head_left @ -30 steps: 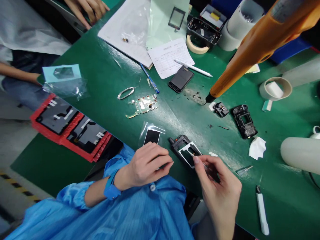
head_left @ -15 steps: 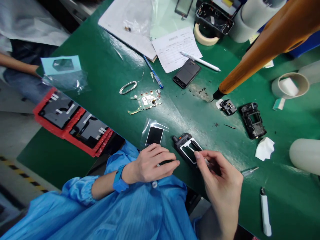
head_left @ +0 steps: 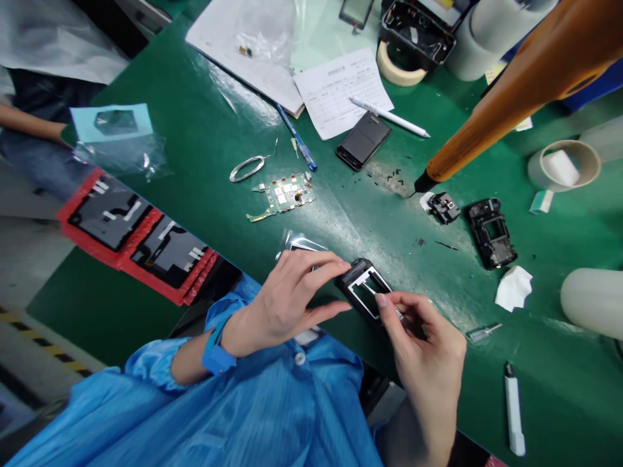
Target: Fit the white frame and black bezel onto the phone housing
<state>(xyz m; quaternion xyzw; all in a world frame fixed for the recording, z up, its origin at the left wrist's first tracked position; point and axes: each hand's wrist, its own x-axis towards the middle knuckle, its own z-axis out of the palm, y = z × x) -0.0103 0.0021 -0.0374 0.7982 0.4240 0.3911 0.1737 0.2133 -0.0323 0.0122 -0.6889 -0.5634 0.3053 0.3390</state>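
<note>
A black phone housing with a white-edged window point(head_left: 366, 288) lies on the green mat point(head_left: 204, 149) near the table's front edge. My left hand point(head_left: 287, 299) reaches over it, index finger and thumb gripping its left end. My right hand point(head_left: 422, 350) is pinched at the housing's lower right corner, on a small part I cannot make out. A clear bag with a black panel point(head_left: 298, 242) lies partly hidden behind my left hand.
A green circuit board point(head_left: 282, 194), a wire loop point(head_left: 247, 168), a dark phone point(head_left: 363, 140), papers, pens and tape rolls lie farther back. An orange tool point(head_left: 506, 97) hangs at the right above black frame parts point(head_left: 490, 232). Red trays point(head_left: 131, 237) sit left. Another person's arm shows at far left.
My left hand has lifted from the table edge and moved forward to grip the housing's left end. My right hand stays pinched at the housing.
</note>
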